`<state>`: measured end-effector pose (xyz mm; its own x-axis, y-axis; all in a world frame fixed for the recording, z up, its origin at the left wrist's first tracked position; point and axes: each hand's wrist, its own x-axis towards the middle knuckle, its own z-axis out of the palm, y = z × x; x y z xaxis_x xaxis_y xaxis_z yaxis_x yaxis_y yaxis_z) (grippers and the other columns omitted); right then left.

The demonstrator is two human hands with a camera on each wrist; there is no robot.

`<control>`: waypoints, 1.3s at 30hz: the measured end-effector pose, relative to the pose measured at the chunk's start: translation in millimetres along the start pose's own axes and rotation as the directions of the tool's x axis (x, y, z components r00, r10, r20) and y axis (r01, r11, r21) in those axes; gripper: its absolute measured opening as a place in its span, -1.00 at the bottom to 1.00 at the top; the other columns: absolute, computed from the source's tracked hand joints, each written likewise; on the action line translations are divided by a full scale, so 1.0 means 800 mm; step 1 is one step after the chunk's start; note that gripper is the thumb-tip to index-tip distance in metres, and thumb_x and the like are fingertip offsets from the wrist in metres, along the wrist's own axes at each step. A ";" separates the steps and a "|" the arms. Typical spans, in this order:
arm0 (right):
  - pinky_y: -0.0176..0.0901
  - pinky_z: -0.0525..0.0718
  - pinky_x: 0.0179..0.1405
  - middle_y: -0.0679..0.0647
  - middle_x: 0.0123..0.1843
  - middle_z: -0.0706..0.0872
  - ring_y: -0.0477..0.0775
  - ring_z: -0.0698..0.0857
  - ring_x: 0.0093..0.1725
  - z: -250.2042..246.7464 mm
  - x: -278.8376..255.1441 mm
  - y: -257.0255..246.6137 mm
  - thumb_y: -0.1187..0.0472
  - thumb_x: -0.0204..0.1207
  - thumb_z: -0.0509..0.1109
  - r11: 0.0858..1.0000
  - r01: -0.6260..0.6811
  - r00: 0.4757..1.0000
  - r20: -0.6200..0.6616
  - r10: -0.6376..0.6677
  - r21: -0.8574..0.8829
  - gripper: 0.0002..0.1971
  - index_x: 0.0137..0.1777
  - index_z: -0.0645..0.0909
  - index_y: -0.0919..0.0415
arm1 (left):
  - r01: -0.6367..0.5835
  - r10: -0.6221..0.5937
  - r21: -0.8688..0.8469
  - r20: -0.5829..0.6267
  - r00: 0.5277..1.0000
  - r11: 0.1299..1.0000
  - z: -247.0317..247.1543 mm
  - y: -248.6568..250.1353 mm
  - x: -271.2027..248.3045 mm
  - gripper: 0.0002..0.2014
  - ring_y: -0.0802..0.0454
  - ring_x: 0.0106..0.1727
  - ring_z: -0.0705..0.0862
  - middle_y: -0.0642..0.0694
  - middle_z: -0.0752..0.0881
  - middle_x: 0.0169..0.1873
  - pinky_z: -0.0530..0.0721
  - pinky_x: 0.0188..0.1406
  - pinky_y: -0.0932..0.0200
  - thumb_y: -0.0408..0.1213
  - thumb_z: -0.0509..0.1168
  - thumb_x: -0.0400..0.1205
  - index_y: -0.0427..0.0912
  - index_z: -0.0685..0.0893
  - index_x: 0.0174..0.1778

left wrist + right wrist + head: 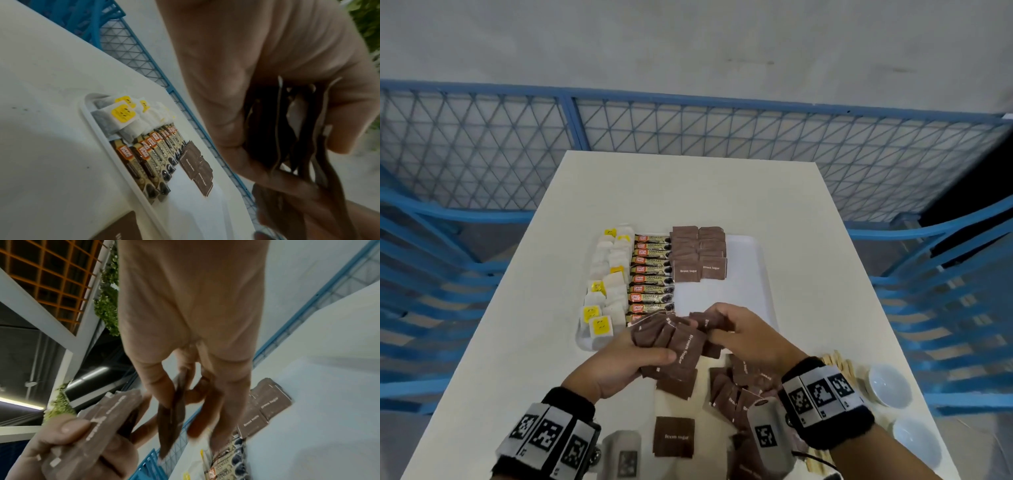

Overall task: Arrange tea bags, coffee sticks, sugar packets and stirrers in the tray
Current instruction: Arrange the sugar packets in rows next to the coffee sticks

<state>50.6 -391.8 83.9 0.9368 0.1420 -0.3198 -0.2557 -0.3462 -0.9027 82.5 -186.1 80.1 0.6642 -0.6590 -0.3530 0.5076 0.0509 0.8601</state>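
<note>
sugar packets [671, 346], brown and fanned out in a bunch, sit in the left hand [619, 363], its thumb curled over the top of the fan and its fingers beneath. the right hand [743, 337] is just beside it, pinching one or two brown packets [172, 415] between thumb and fingers; the two hands meet over the near edge of the tray [753, 274]. the white tray lies on the pale surface [688, 192]. in it, tea bags [607, 284] with yellow tags fill the left side, a column of coffee sticks [652, 274] lies just right of them, and two rows of brown sugar packets [700, 253] lie at the far end, next to the sticks. the tray's right part shows bare white. nearer the person, loose brown packets [736, 387] are heaped on the surface under the right wrist, and one single packet [674, 437] lies flat by itself. wooden stirrers [839, 365] rest to the right of the heap, beside two small white bowls [888, 385]. a blue mesh fence [688, 126] stands past the surface.
</note>
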 end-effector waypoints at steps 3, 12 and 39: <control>-0.15 0.74 -0.23 0.11 -0.04 0.53 0.03 0.69 -0.26 -0.009 0.006 0.000 0.39 0.57 0.28 0.992 -0.055 0.991 0.124 0.041 0.113 -0.82 0.07 0.38 0.19 | 0.011 -0.011 -0.006 -0.091 0.996 1.000 0.009 -0.007 0.014 -0.34 -0.01 -0.13 0.78 -0.15 0.82 -0.15 0.74 -0.23 0.15 -0.32 0.52 0.02 -0.27 0.67 0.11; -0.36 0.57 -0.29 0.17 -0.05 0.71 0.01 0.69 -0.17 -0.010 0.026 0.032 0.39 0.51 0.38 0.925 -0.021 0.995 -0.083 0.057 0.380 -0.85 0.06 0.59 0.31 | -0.106 0.056 -0.153 -0.305 0.951 0.982 0.025 -0.018 0.028 -0.52 0.00 -0.34 0.80 -0.09 0.82 -0.32 0.71 -0.54 0.20 -0.47 0.49 0.14 -0.22 0.66 0.01; -0.60 0.50 -0.43 0.02 -0.27 0.65 -0.03 0.63 -0.22 -0.003 0.192 0.075 0.30 0.40 0.52 0.976 -0.220 0.867 -0.459 0.195 0.000 -0.84 -0.09 0.60 0.22 | -0.135 0.023 -0.192 -0.491 0.871 0.972 -0.080 -0.023 0.032 -0.55 0.01 -0.12 0.80 -0.07 0.82 -0.11 0.72 -0.36 0.22 -0.43 0.35 0.31 -0.15 0.66 0.15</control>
<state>180.0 -393.0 -18.5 0.8716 -0.3705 -0.3211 -0.4553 -0.3688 -0.8103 124.8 -156.0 31.5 0.8598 -0.2039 -0.4681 0.5095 0.2826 0.8127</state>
